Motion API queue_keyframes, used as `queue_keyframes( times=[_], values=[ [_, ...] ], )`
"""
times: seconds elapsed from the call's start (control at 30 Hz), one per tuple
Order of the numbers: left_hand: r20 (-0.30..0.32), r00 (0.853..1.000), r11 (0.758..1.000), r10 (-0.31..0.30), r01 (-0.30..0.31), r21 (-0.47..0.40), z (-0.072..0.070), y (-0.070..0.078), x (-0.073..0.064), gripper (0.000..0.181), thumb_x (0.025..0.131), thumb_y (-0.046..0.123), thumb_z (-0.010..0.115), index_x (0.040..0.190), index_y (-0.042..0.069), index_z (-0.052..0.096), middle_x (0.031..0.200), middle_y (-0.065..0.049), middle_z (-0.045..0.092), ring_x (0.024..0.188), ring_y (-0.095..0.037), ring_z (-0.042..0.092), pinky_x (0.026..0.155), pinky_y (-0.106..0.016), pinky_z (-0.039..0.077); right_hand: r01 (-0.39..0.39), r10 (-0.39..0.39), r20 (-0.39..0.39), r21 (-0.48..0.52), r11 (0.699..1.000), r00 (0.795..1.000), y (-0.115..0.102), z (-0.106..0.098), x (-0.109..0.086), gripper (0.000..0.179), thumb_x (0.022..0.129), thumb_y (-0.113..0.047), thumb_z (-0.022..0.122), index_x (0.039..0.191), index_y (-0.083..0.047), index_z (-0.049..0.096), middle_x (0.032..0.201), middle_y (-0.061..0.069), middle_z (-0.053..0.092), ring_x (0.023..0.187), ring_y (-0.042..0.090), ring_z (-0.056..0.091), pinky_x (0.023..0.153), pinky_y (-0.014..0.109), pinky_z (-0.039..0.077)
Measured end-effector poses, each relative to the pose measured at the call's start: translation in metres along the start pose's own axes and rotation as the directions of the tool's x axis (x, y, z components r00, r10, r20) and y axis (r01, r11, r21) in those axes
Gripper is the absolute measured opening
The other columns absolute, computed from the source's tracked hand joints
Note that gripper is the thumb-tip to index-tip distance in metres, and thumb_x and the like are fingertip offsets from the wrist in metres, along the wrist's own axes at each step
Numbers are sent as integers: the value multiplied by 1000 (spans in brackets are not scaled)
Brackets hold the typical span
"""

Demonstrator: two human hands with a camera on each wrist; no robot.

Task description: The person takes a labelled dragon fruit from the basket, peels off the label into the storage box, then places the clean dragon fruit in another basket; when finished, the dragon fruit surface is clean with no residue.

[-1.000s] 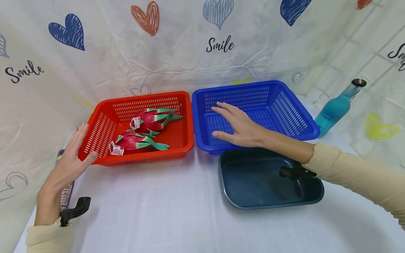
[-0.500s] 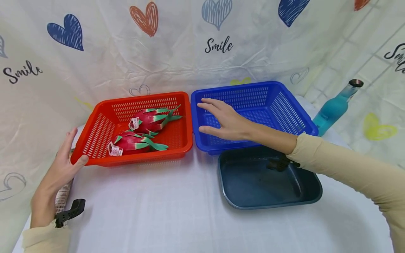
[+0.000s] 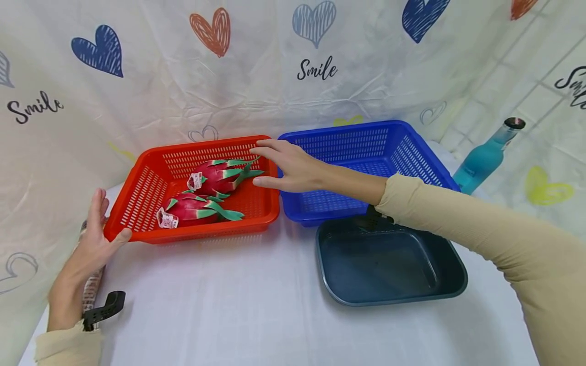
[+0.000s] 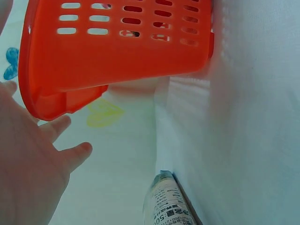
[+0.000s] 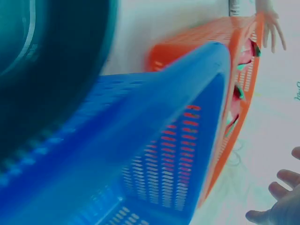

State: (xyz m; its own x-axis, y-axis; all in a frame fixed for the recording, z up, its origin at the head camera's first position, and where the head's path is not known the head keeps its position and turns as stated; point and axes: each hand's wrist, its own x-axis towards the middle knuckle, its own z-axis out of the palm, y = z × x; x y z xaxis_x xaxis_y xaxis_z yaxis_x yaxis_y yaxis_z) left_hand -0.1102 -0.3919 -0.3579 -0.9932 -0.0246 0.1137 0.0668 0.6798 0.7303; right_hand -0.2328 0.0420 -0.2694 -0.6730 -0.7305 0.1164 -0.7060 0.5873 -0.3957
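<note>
Two dragon fruits, a front one (image 3: 189, 208) and a rear one (image 3: 220, 175), lie side by side in the red basket (image 3: 206, 235), their green leaf tips pointing right. Over that basket's right rim hovers my right hand (image 3: 293, 165), fingers extended and holding nothing, close to the rear fruit's tips. My left hand (image 3: 91, 249) is at the basket's front left corner, thumb spread from the fingers; whether it touches the rim I cannot tell. The left wrist view shows that hand (image 4: 30, 159) with spread fingers beside the red basket wall (image 4: 117, 56).
A blue basket (image 3: 316, 221) adjoins the red one on the right. In front of it stands a dark tub (image 3: 375, 274). A bottle of blue liquid (image 3: 480, 160) is at the far right. Beneath my left arm lies a labelled bottle (image 4: 168, 201), partly hidden.
My right hand has moved left, from above the blue basket to the red basket's right side. The left hand has shifted slightly at the corner. Fruits and baskets stay put.
</note>
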Motion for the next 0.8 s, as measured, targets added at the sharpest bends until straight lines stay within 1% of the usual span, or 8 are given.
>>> queue_keyframes(
  times=[0.03, 0.1, 0.47, 0.57, 0.6, 0.67, 0.73, 0.8],
  values=[
    [-5, 1000, 1000, -1, 1, -11, 0, 0, 0, 97, 92, 27, 57, 150, 40, -20, 161, 20, -17, 153, -15, -11, 100, -74, 23, 3, -3, 14, -3, 1000, 1000, -3, 0, 5, 69, 92, -53, 54, 150, -19, 37, 158, 6, 30, 145, 27, 29, 117, 56, 28],
    [-8, 1000, 1000, -3, 3, -17, 0, -1, -1, 97, 92, 26, 57, 150, 40, -21, 160, 21, -17, 153, -15, -11, 100, -73, 22, 9, -9, 43, 7, 1000, 999, -9, 1, 14, 70, 92, -54, 54, 150, -21, 36, 158, 5, 30, 145, 25, 29, 116, 53, 32],
    [14, 1000, 999, -26, 26, 36, -2, -5, -4, 93, 94, 28, 55, 151, 38, -18, 165, 2, -13, 153, -29, -7, 99, -73, 28, 84, -96, 169, 81, 993, 981, -35, 33, 70, 71, 92, -54, 56, 149, -18, 36, 154, 2, 35, 141, 16, 34, 115, 36, 37],
    [17, 1000, 998, -26, 25, 65, -1, -7, -6, 93, 94, 27, 56, 153, 35, -16, 165, -7, -8, 151, -36, -1, 104, -42, 45, 103, -119, 218, 83, 991, 969, -45, 39, 85, 69, 93, -53, 55, 150, -18, 36, 155, 1, 35, 142, 15, 33, 117, 35, 35],
    [14, 1000, 997, -19, 18, 70, -1, -8, -6, 92, 94, 27, 56, 153, 35, -14, 165, -9, -6, 150, -38, 3, 99, -28, 49, 106, -122, 236, 79, 991, 964, -48, 40, 90, 68, 93, -52, 55, 149, -19, 37, 155, 1, 35, 142, 14, 33, 117, 34, 34],
    [11, 1000, 997, -5, 4, 75, 0, -8, -5, 90, 94, 25, 57, 155, 34, -10, 164, -13, 0, 147, -36, 13, 86, -5, 44, 124, -135, 267, 59, 991, 954, -54, 41, 101, 66, 94, -52, 54, 149, -19, 38, 154, 0, 37, 141, 13, 34, 117, 33, 34],
    [9, 1000, 997, 18, -19, 70, 0, -7, -4, 89, 94, 24, 58, 155, 33, -6, 163, -16, 5, 142, -33, 20, 74, 4, 35, 143, -147, 297, 38, 989, 943, -57, 41, 110, 65, 94, -51, 54, 148, -19, 39, 153, -1, 39, 140, 12, 34, 117, 31, 34],
    [6, 1000, 997, 28, -28, 70, 1, -6, -2, 88, 94, 23, 59, 155, 35, -3, 162, -15, 8, 136, -25, 25, 74, 5, 35, 152, -152, 331, 25, 988, 931, -60, 41, 118, 64, 94, -49, 55, 148, -19, 39, 152, -1, 40, 140, 12, 35, 116, 29, 33]
  ],
)
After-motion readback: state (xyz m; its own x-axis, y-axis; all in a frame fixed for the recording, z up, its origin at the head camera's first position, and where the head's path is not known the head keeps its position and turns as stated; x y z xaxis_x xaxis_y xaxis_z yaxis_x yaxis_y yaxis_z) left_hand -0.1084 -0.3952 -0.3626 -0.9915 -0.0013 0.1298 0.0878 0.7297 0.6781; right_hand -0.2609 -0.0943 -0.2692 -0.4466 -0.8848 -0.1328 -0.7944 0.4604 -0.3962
